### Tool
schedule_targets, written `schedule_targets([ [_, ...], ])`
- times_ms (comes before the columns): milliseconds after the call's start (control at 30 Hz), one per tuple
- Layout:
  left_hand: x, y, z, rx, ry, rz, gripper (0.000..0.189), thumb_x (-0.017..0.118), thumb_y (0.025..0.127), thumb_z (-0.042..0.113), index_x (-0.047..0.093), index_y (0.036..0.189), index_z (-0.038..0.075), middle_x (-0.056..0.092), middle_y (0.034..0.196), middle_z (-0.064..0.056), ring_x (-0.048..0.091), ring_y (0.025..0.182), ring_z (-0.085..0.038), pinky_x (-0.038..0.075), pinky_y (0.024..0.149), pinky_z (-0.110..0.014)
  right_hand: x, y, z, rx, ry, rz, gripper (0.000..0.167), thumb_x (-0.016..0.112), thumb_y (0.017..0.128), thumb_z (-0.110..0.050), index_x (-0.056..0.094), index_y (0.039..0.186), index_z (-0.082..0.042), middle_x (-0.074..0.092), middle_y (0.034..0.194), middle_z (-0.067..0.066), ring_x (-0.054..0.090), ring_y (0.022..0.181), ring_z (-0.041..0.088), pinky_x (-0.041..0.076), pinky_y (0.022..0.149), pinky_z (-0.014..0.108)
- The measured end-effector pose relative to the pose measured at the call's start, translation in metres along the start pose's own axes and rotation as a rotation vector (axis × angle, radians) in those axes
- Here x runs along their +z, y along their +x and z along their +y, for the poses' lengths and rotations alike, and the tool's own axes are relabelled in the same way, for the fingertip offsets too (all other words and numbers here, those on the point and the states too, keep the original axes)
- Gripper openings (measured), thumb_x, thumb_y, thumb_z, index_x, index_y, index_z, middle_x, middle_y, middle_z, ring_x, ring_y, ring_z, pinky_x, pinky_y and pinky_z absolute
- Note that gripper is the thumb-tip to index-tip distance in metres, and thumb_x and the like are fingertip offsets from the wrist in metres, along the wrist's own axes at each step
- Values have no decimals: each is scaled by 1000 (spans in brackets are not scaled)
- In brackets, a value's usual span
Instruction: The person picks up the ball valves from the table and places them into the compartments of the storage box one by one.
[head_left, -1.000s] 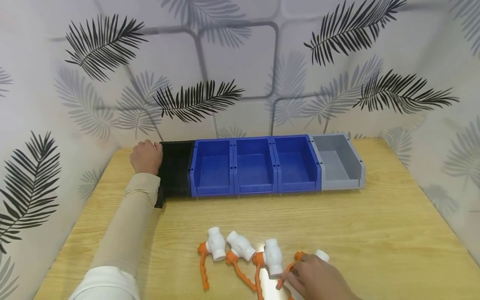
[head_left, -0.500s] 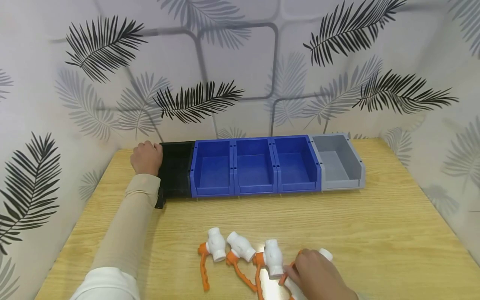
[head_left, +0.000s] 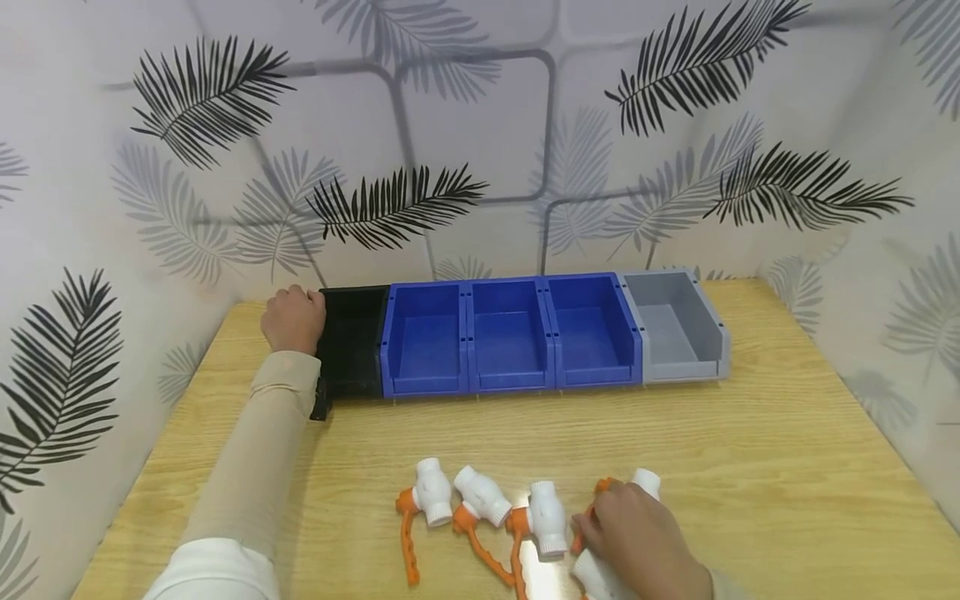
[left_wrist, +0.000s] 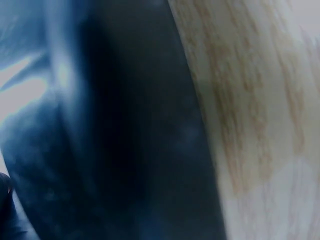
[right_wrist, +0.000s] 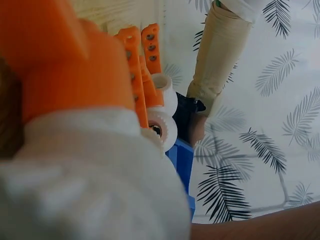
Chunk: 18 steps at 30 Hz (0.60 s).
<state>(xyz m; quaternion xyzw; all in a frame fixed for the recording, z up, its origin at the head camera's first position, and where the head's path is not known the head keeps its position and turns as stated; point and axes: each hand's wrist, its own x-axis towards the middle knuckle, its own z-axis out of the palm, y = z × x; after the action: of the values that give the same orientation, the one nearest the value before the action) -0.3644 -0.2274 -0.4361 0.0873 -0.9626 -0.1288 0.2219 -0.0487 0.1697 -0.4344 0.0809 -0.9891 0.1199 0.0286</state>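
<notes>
Your right hand [head_left: 641, 533] curls its fingers round an orange-handled white ball valve [head_left: 647, 482] at the near right. Your left hand [head_left: 294, 318] grips the black bin [head_left: 351, 343] by its left edge, far left.

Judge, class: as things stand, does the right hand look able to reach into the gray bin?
Probably yes. The right hand appears to grip a white-and-orange valve, but only bare tabletop seems to lie between them and the gray bin, whose top is open.

From my head I look forward and down; from both wrists, very near, the right sharing blue bins [right_wrist: 183, 162], lower centre.
</notes>
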Motion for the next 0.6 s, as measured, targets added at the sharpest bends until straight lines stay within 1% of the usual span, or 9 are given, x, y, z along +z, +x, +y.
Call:
schedule_targets([
  [67, 3, 0, -1, 0, -4, 11, 40, 37, 93, 23, 57, 84, -10, 58, 86, -29, 55, 79, -47, 44, 63, -59, 1, 1, 2, 10, 1, -9, 27, 64, 75, -23, 54, 50, -20, 43, 56, -10, 42, 53, 8, 39, 49, 27],
  [167, 5, 1, -2, -3, -8, 18, 41, 36, 93, 24, 58, 84, -10, 58, 86, -28, 55, 79, -47, 44, 62, -59, 1, 3, 4, 15, 9, -12, 30, 64, 75, -22, 50, 48, -20, 43, 55, -9, 41, 53, 9, 39, 48, 29],
  [300, 3, 1, -1, -11, -4, -1, 42, 34, 93, 24, 58, 86, -10, 57, 87, -28, 55, 80, -47, 44, 63, -59, 0, 2, 7, 33, 17, -29, 33, 60, 75, -18, 44, 47, -20, 39, 54, -7, 38, 52, 10, 37, 47, 29],
  [433, 0, 0, 1, -21, -1, -16, 42, 34, 93, 24, 58, 88, -11, 57, 89, -29, 55, 81, -47, 44, 64, -59, 0, 0, 10, 55, 3, -36, 27, 57, 74, -12, 44, 51, -17, 42, 58, -4, 40, 54, 13, 37, 47, 31],
  [500, -1, -1, 2, -23, 2, -26, 42, 34, 93, 24, 58, 89, -11, 57, 90, -29, 55, 82, -47, 44, 64, -60, 0, 0, 11, 58, -15, -28, 22, 57, 73, -10, 47, 54, -15, 44, 60, -2, 43, 54, 15, 38, 46, 32],
  [600, -2, -1, 3, -27, 3, -44, 43, 33, 94, 24, 58, 91, -11, 57, 91, -29, 55, 83, -47, 44, 65, -60, -1, -2, 14, 61, -15, -5, 18, 58, 76, -9, 50, 60, -12, 46, 62, -1, 48, 55, 17, 39, 45, 34],
])
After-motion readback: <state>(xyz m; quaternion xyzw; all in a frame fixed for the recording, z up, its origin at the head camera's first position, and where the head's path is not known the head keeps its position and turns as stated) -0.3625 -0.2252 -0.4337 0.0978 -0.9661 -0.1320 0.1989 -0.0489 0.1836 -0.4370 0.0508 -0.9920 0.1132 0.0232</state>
